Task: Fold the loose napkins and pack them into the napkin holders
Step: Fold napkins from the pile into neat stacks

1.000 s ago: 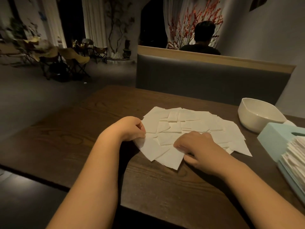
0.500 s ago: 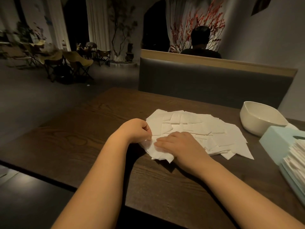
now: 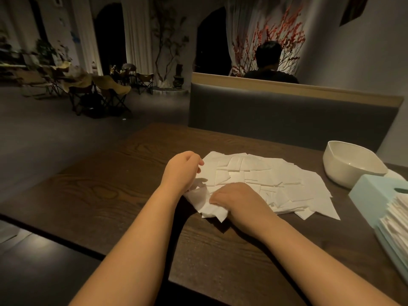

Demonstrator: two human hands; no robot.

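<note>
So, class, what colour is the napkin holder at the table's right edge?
Pale blue-green napkin holder; head view.

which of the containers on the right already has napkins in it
The light blue napkin holder at the right edge: a fanned stack of folded napkins shows in it. The white bowl behind it shows only its bare inside.

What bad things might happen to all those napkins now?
The napkin bunched between the left hand and right hand may crease crookedly or tear. It lies on the napkin pile, so tugging it might drag others along. The pile's right corner might get brushed further out.
</note>
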